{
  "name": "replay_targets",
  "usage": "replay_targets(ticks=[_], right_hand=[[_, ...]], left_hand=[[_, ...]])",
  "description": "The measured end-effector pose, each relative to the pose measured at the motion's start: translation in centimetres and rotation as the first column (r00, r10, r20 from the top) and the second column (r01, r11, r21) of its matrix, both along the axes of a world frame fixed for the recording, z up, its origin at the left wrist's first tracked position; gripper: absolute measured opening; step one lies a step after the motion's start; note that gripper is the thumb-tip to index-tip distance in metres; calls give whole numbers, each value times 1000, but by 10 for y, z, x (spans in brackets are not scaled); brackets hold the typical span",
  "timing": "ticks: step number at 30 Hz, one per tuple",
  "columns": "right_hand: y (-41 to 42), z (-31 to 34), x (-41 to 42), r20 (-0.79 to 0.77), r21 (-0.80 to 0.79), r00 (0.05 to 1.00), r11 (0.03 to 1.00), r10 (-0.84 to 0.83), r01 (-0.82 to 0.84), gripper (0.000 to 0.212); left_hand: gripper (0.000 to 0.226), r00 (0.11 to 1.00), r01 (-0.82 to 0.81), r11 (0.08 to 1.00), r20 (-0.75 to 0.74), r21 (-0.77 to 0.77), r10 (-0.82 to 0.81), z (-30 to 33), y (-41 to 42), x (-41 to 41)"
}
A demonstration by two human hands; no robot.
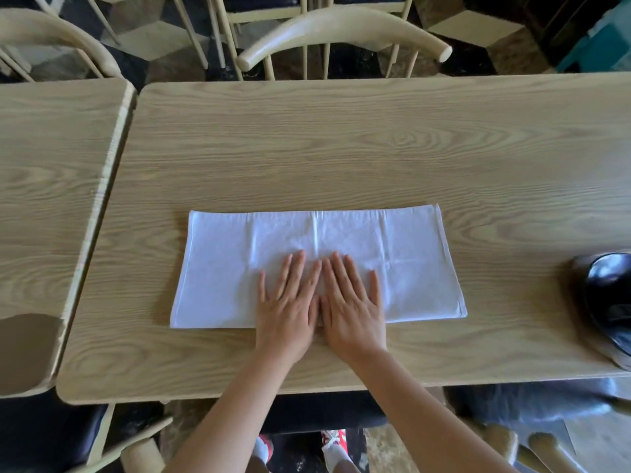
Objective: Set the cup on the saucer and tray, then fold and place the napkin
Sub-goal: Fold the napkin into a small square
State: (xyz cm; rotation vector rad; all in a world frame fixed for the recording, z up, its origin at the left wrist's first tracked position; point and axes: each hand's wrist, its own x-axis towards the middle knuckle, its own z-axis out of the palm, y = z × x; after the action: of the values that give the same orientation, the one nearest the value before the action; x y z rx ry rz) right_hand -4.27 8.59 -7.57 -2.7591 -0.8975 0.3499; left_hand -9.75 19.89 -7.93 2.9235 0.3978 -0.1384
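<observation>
Napkin (403, 264) first: a white cloth lying as a long, flat rectangle across the lower middle of the frame, on the pale wooden table (341, 148). Nearest the camera, both hands rest palm-down on its near edge, side by side and touching at the index fingers. The left hand (290, 302) and right hand (351, 302) are both spread flat with fingers straight, pressing the cloth and gripping nothing. Creases run across the fabric beyond the fingertips.

At the right edge of the frame sits a dark, glossy object (607, 302), cut off by the border; whether it is the tray, cup or saucer cannot be told. A second table (51, 199) abuts at the left. Chairs (341, 32) stand at the top, past the far edge.

Judging from this, the fold could go askew if the palms drag the cloth unevenly, bunching the near edge or misaligning the corners on the smooth tabletop.
</observation>
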Motion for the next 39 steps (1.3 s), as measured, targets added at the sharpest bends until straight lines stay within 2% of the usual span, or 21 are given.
replay_targets(ticks=[5,9,12,16,18,21,24,26,30,35,39], right_hand=[[-26,1,16,27,-28,1000,999,-15,15,60],[-83,-1,41,87,-101,983,980,-164,172,65],[-99,0,45,91,-145,969,959,-232,243,68],[-99,5,45,36,-122,980,972,-197,200,65],[-102,15,46,39,-32,971,971,-236,237,67],[-108,29,44,35,172,877,868,-479,467,62],[-112,36,44,-120,177,787,767,-605,617,49],[-115,39,45,-176,155,764,749,-620,644,37],[-123,45,54,-307,157,677,666,-669,729,23],[-137,45,59,-576,211,491,462,-653,861,15],[-136,56,56,-682,270,437,353,-587,896,10]], left_hand=[[61,988,-151,988,-20,20,152,-4,38,-21],[69,970,-244,969,-7,42,245,-4,84,-59],[70,970,-243,970,2,27,243,2,89,-67],[83,970,-242,970,-8,-6,242,7,86,-68],[77,951,-308,951,-17,-20,308,9,78,-65],[66,964,-256,964,57,-74,260,18,39,-46],[63,996,-59,991,61,-117,67,13,-16,-28],[64,1000,-12,994,-3,-113,11,3,-42,-24],[64,998,-19,997,-55,-71,15,-7,-51,-24],[64,998,4,995,-67,-99,-11,-2,-51,-26],[64,992,3,989,-125,-150,-22,5,-63,-35]])
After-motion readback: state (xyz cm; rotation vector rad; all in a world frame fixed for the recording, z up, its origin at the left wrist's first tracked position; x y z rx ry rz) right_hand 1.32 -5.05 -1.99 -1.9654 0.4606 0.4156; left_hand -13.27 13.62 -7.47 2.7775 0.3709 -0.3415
